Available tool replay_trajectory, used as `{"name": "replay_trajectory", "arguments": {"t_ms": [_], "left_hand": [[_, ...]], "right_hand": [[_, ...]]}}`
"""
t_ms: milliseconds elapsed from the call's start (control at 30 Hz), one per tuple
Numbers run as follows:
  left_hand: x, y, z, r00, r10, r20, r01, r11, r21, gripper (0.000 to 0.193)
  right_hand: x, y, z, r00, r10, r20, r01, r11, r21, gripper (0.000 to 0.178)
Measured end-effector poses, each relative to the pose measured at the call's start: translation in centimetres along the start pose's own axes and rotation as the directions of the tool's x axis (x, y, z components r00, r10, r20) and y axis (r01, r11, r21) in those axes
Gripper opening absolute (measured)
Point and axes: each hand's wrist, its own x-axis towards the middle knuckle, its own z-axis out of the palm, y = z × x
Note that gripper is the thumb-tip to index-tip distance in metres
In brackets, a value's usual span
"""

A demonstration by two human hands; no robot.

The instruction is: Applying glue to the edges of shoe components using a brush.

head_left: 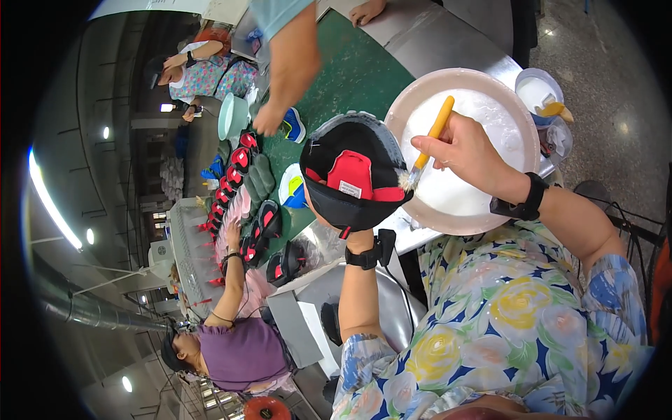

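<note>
A black shoe upper point(338, 150) with a red tongue and lining and a white label faces me in the middle of the head view. My left hand point(360, 240) is behind and below it, supporting it; the upper hides most of its fingers. Between the thumb and fingers of my right hand point(465, 150) is a brush point(436, 129) with a yellow handle. Its pale, wet bristles are at the upper's right edge. White liquid point(483, 133) fills much of the pinkish basin point(395, 105) under my right hand. A pale, wet-looking band runs along the upper's far rim.
Beside the basin stands a small tub point(537, 78) with a yellow-handled tool. Across the green work surface point(350, 66) reaches a co-worker's arm point(290, 66), near a blue shoe point(294, 126). Black-and-red shoes point(266, 220) line a conveyor point(192, 245), where a person in purple point(245, 353) works.
</note>
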Motion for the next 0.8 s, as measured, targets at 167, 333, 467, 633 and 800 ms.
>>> {"name": "replay_trajectory", "arguments": {"t_ms": [167,333,467,633,800], "left_hand": [[0.7,0.1,-0.2,0.994,0.060,-0.088,-0.059,0.998,0.017,0.053],[0.7,-2.7,-2.7,0.950,-0.235,0.207,0.251,0.966,-0.056,0.054],[0.0,-4.1,-3.1,0.545,0.033,0.838,0.830,-0.160,-0.534,0.054],[-7.6,-6.2,-0.4,0.290,-0.068,0.955,0.949,0.149,-0.277,0.044],[-7.7,-0.2,-1.9,0.321,-0.069,0.945,0.854,0.452,-0.257,0.047]], "right_hand": [[-0.9,-0.2,0.6,0.998,0.027,0.063,-0.035,0.991,0.127,0.033],[-0.6,-0.1,-0.7,0.970,-0.213,0.116,0.200,0.973,0.114,0.025],[0.2,-0.7,-2.4,0.816,-0.556,0.157,0.568,0.822,-0.038,0.020],[0.3,-3.0,-0.1,0.471,-0.819,0.329,0.820,0.543,0.180,0.018],[1.4,-2.8,2.2,0.358,-0.856,0.373,0.906,0.415,0.083,0.015]]}}
